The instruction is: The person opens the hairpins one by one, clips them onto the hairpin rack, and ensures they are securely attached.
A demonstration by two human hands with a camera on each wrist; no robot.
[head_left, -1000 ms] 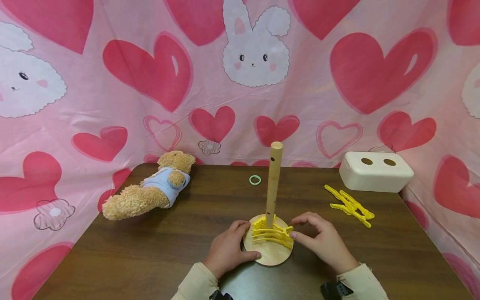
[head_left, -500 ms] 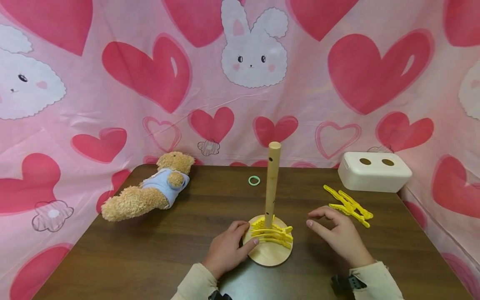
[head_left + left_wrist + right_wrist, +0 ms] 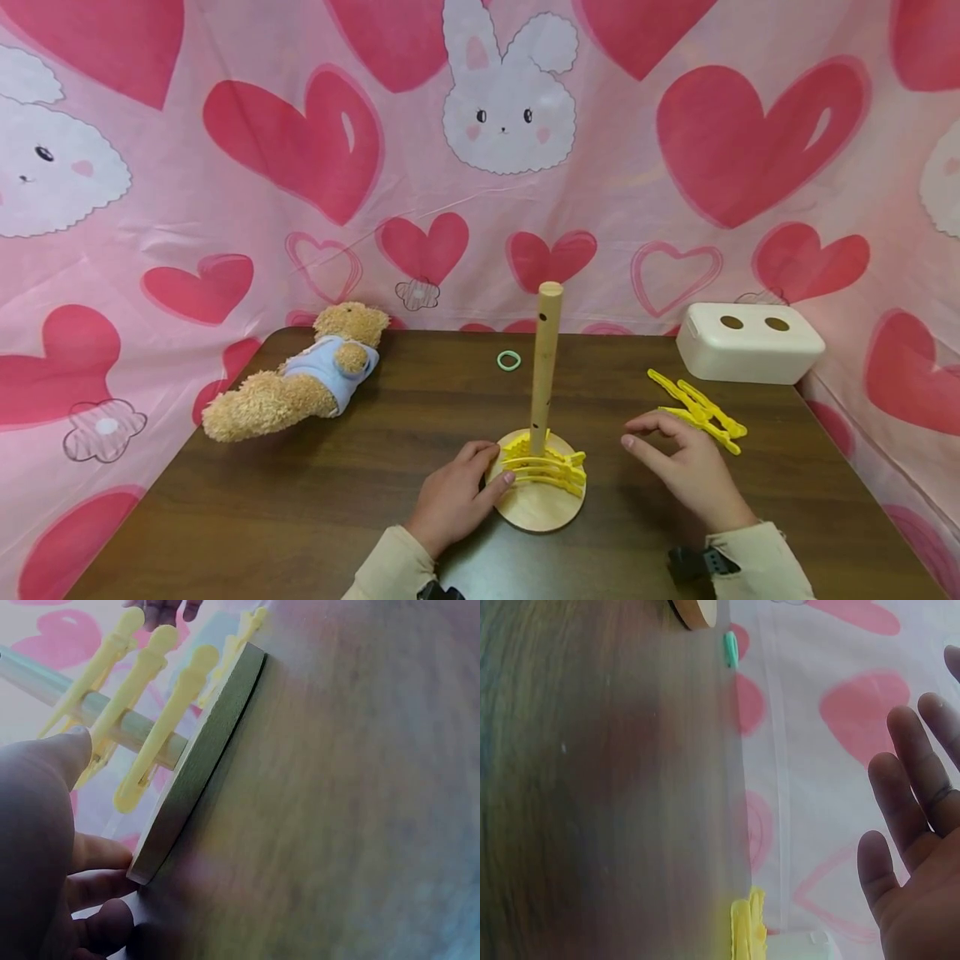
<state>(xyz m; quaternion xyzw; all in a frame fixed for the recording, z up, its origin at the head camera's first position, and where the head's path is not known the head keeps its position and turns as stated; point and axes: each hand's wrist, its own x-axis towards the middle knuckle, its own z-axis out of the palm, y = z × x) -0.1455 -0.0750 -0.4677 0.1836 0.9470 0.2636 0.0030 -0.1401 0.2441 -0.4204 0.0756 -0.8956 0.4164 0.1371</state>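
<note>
A wooden stand, with an upright post (image 3: 545, 367) on a round base (image 3: 542, 512), has several long yellow clips (image 3: 551, 473) stacked low around its post. My left hand (image 3: 453, 500) holds the stand at its left side. In the left wrist view, curled fingers (image 3: 105, 859) meet the base's rim, and the thumb lies against the clips (image 3: 139, 682). Apart from the stand, to its right, my right hand (image 3: 690, 471) holds nothing. Its fingers are relaxed and spread, as the right wrist view shows. More yellow clips (image 3: 701, 408) lie just beyond that hand, partly behind its fingers.
A white box (image 3: 750, 350) with two round holes stands at the back right of the brown table (image 3: 300, 525). Behind the post lies a small green ring (image 3: 508, 361). A teddy bear (image 3: 307, 375) in a blue shirt lies at the left. A patterned pink cloth (image 3: 420, 192) hangs behind.
My right hand has let go of the clips on the stand and moved off to the right. My left thumb has shifted from the base up to the clips.
</note>
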